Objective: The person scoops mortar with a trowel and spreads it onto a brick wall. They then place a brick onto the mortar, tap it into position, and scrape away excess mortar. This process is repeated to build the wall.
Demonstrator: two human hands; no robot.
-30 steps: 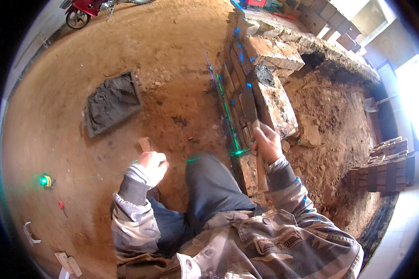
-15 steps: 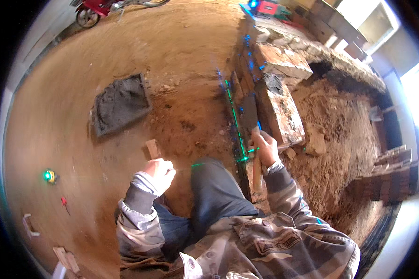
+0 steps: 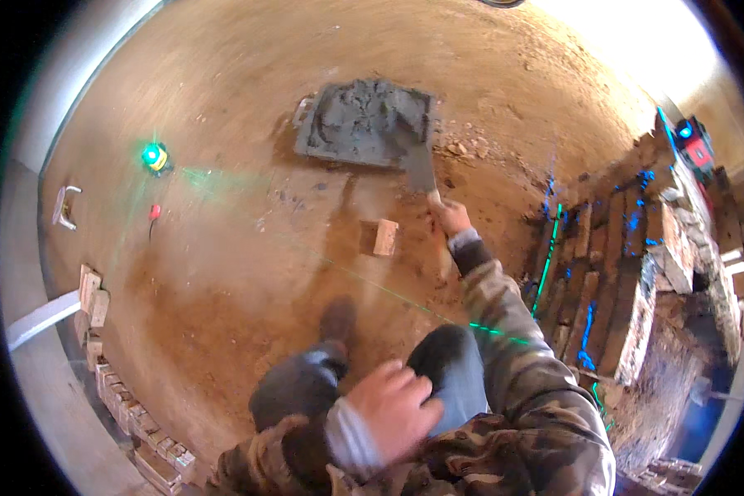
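My right hand (image 3: 452, 218) grips the wooden handle of a flat-bladed mason's trowel (image 3: 421, 171). The blade reaches the near right edge of a heap of wet grey mortar (image 3: 360, 120), which lies on a board or shallow tray whose edge (image 3: 331, 157) shows. Close to my body, my left hand (image 3: 393, 412) is blurred, its fingers loosely curled and nothing visible in them. A single brick (image 3: 385, 237) rests on the dirt floor between the mortar and my knees.
To the right rises a brick wall (image 3: 608, 285) crossed by green and blue laser lines. A red laser level (image 3: 697, 153) sits on its far end; a green-lit one (image 3: 155, 157) stands on the floor at left. Bricks (image 3: 136, 417) line the lower left edge.
My view has swung left. My right hand has carried the trowel from beside the wall out to the mortar. My left hand has drawn in toward my body.
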